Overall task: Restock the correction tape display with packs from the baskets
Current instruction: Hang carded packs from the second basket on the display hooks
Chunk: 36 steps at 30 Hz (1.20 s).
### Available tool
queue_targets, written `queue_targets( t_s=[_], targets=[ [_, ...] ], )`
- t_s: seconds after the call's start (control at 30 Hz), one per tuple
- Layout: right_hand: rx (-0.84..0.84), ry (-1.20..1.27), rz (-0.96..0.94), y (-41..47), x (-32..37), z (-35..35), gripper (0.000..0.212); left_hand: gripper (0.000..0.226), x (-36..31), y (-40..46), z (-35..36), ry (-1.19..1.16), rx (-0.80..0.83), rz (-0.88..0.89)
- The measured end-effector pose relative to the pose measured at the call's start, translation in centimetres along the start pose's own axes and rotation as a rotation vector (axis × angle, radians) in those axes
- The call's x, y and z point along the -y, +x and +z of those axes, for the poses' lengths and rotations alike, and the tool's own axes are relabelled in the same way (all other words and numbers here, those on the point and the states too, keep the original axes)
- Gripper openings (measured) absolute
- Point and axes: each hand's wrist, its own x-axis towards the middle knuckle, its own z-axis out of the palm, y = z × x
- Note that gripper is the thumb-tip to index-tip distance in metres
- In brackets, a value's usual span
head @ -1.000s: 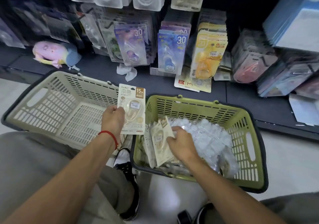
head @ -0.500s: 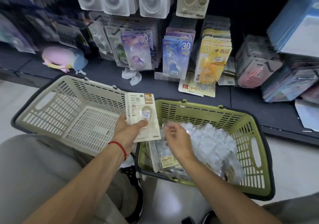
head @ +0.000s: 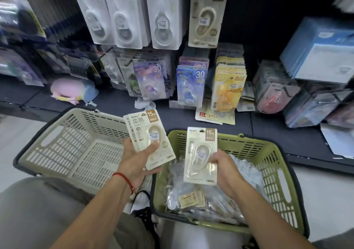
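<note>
**Gathering cream packs for the hook**

Head view: the person is crouching before the shelf (head: 210, 112), working over two baskets. The left hand (head: 137, 155) is gripping a small stack of cream packs (head: 151, 139), thumb pressing across the front and fingers curling underneath. It is probably collecting several so they can go onto a hook in one trip. The right hand (head: 223, 169) is pinching a single pack (head: 201, 156) by its right edge, holding it upright above the green basket (head: 275, 160), near the stack but apart from it. It looks to be heading for the stack. The matching product is hanging on the display (head: 204, 15) above, a likely destination.

The green basket is holding more stock in clear wrapping, which is glaring and blurring, so no count is possible. The beige basket (head: 57, 153) is sitting just left of it, its near corner hiding behind the left arm and knee. How many packs the stack is holding is unclear, since only edges are showing behind the front one. The hooks themselves are hard to make out, and the top and side racks are running out of frame.
</note>
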Motion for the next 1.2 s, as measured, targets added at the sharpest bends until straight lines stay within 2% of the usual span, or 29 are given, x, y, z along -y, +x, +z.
queue_targets(
  t_s=[0.07, 0.1, 0.17, 0.23, 0.33, 0.53, 0.7, 0.8, 0.93, 1.07, 1.13, 1.2],
  targets=[
    [0.107, 0.2, -0.022, -0.5, 3.2, -0.8, 0.026, 0.047, -0.7, -0.3, 1.2, 0.039, 0.084, 0.019],
    [0.133, 0.199, -0.07, -0.6, 4.7, -1.0, 0.022, 0.047, -1.3, -0.5, 2.1, 0.041, 0.137, 0.027],
    [0.152, 0.093, -0.212, -1.0, 7.6, -0.7, 0.021, 0.048, -3.1, -0.7, 4.2, 0.036, 0.25, 0.055],
    [0.172, -0.063, -0.343, -1.6, 10.6, 0.3, 0.031, 0.051, -5.5, -0.7, 6.4, 0.029, 0.35, 0.114],
    [0.132, -0.235, -0.507, -2.7, 15.5, 1.7, 0.032, 0.053, -9.8, 0.0, 8.9, 0.002, 0.411, 0.196],
    [-0.018, -0.508, -0.805, -2.2, 23.1, 3.4, 0.029, 0.05, -17.6, 2.5, 11.1, 0.053, 0.261, 0.494],
    [-0.097, -0.475, -0.92, -0.3, 25.5, 5.4, 0.023, 0.049, -17.6, 3.5, 9.8, 0.002, 0.049, 0.655],
    [-0.079, -0.48, -0.973, 0.2, 26.5, 6.6, 0.029, 0.047, -17.6, 4.0, 9.4, -0.015, -0.032, 0.732],
    [-0.049, -0.453, -0.991, 0.9, 27.1, 8.1, 0.035, 0.049, -18.2, 4.4, 8.7, 0.026, -0.019, 0.802],
    [-0.16, -0.414, -1.028, 1.4, 26.6, 9.2, 0.034, 0.052, -18.1, 4.5, 7.7, 0.03, -0.002, 0.792],
    [-0.231, -0.417, -1.025, 1.4, 26.7, 9.5, 0.045, 0.054, -18.2, 4.5, 7.2, 0.018, 0.013, 0.785],
    [-0.329, -0.587, -0.949, 1.5, 26.8, 9.5, 0.066, 0.054, -18.3, 4.3, 6.9, 0.002, 0.044, 0.786]
  ],
)
